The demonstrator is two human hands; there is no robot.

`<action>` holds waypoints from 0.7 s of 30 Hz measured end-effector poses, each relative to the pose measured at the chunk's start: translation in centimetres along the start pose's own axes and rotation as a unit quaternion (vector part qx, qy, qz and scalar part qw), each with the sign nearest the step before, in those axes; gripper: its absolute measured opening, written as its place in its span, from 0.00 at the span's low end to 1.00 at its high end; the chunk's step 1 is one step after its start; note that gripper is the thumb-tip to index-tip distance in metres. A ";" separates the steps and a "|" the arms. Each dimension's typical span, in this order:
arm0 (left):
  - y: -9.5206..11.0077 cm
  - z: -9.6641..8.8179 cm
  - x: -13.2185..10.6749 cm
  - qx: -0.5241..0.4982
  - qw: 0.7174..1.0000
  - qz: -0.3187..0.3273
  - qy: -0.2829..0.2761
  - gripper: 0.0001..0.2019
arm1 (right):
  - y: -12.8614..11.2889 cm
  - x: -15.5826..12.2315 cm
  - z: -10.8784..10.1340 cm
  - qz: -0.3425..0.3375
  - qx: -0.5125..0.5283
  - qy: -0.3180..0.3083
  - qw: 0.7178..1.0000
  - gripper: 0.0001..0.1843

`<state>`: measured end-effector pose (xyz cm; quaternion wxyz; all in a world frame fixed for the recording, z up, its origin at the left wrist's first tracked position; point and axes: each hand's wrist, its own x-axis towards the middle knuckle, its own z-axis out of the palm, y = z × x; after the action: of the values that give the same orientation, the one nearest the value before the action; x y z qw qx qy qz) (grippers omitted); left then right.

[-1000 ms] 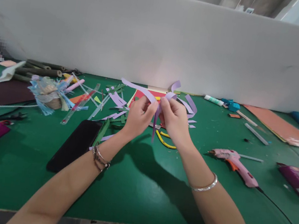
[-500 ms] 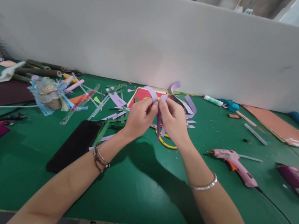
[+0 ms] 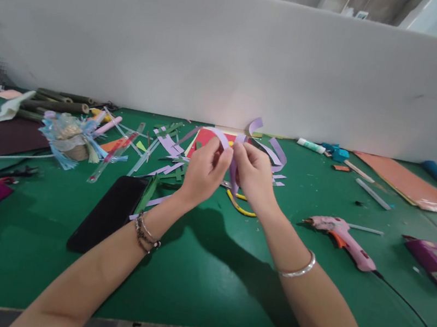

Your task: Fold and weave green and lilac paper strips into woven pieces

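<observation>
Over the middle of the table, both hands are pinched close together on purple paper strips. My left hand (image 3: 205,171) grips a purple paper strip (image 3: 219,136) between thumb and fingers; the strip curls up and over to the left. My right hand (image 3: 257,174) pinches another part of the purple paper, and a length (image 3: 234,177) hangs down between the hands. Whether this is one strip or two is hidden by the fingertips. Below the hands lie scissors with yellow handles (image 3: 241,210). Behind them is a red sheet (image 3: 204,140), with curled purple strips (image 3: 279,152) to its right.
A black phone (image 3: 108,218) lies left of centre, beside purple and green paper scraps (image 3: 169,145). A pink glue gun (image 3: 343,241) with a black cord rests at right. A glue stick (image 3: 311,145) and orange sheet (image 3: 410,183) lie behind. A white partition (image 3: 235,55) borders the table.
The hanging purple strip has turned and now shows more of its flat side. The strip at my left hand arches further out to the left. Both hands stay nearly in place.
</observation>
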<state>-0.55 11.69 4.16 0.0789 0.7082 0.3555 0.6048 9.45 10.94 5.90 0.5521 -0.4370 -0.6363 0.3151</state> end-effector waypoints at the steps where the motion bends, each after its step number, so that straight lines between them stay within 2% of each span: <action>1: 0.0 0.0 0.0 0.003 1.000 -0.011 -0.026 0.10 | -0.1 0.0 0.0 0.007 0.018 0.004 1.000 0.19; 3: -0.2 0.1 0.0 0.017 0.997 -0.024 -0.073 0.08 | -0.1 0.0 -0.1 0.017 0.050 0.018 0.998 0.19; 6: -0.4 0.2 0.0 0.046 0.994 -0.016 -0.099 0.10 | -0.1 0.1 -0.1 0.030 0.081 0.033 0.996 0.20; 12: -0.7 0.1 0.1 0.043 0.995 0.034 -0.080 0.14 | -0.4 0.1 -0.1 0.027 0.065 0.027 0.997 0.21; 16: -0.7 0.0 0.1 0.044 0.998 0.035 -0.036 0.15 | -0.2 -0.1 0.0 -0.003 0.002 -0.005 1.000 0.18; 21: -0.6 0.0 0.1 0.012 0.999 0.015 -0.032 0.18 | 0.5 0.0 0.1 -0.011 -0.010 -0.006 1.000 0.19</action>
<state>-0.75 12.19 3.93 0.0727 0.7333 0.3498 0.5785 9.47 11.11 5.47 0.5473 -0.4333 -0.6475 0.3056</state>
